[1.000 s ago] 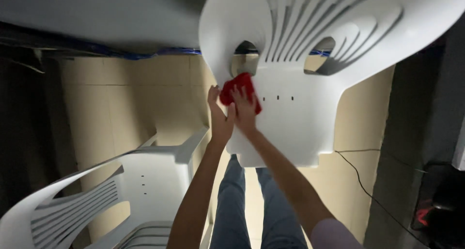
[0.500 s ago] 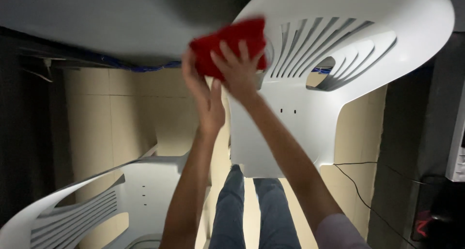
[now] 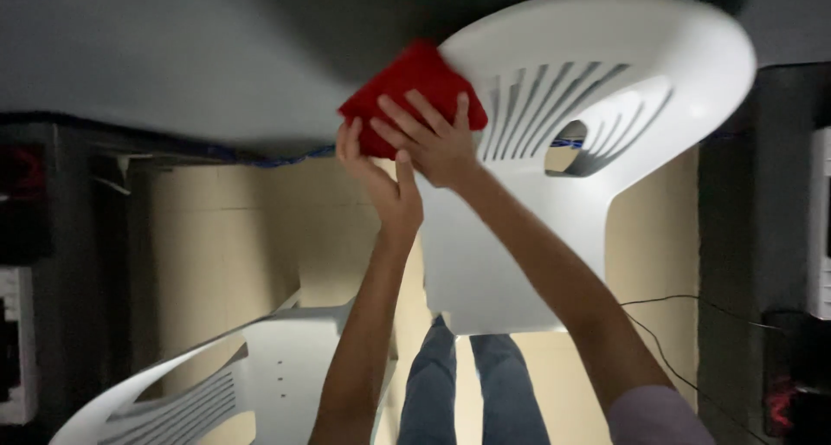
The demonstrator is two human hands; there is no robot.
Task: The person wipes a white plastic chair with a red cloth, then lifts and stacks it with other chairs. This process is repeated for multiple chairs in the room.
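We have a single view, from the camera worn on the person's head. It looks along both outstretched forearms, close to the hands, toward a white plastic chair (image 3: 597, 142). The picture seems turned upside down: legs in jeans (image 3: 472, 384) show at the lower edge.
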